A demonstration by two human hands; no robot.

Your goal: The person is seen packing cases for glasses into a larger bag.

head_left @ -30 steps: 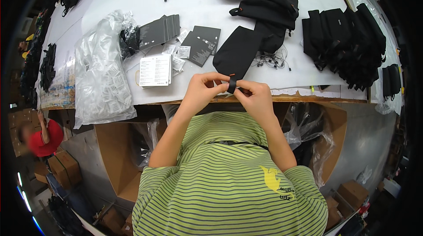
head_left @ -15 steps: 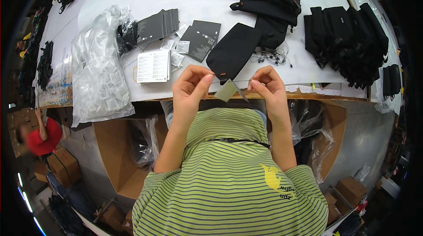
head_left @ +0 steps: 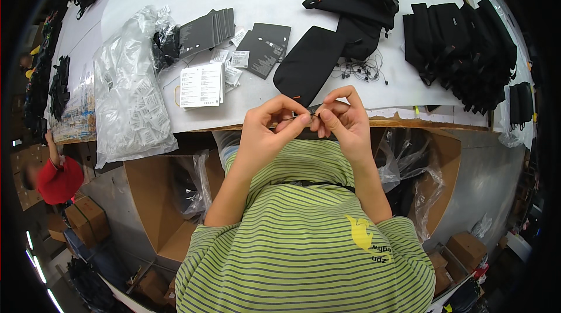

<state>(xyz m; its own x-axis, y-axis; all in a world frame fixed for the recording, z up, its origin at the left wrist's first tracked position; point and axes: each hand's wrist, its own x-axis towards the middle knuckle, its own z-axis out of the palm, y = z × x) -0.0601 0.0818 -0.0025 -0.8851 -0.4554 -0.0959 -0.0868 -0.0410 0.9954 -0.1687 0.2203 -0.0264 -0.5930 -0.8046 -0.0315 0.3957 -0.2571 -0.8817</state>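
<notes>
At the table's near edge my left hand (head_left: 273, 131) and my right hand (head_left: 346, 125) meet, fingertips pinched together on a thin dark tag string. A dark hang tag (head_left: 315, 133) shows only in part beneath the fingers; the rest of it is hidden. Just beyond them lies a flat black pouch (head_left: 308, 59) with a small orange tab at its near end, close to my fingertips. To its right is a tangle of black tag strings (head_left: 361, 70). Dark printed cards (head_left: 266, 50) lie to the pouch's left.
A stack of white printed cards (head_left: 200, 86), small white labels (head_left: 221, 56) and fanned dark cards (head_left: 207, 31) lie left, beside a clear plastic bag (head_left: 130, 94). Black pouches (head_left: 453, 44) are piled right. Open cartons (head_left: 149, 196) stand under the table; a person in red (head_left: 60, 180) is far left.
My hands have come together from either side, where the string was stretched between them with the tag hanging from it. The tag is now mostly covered by my fingers.
</notes>
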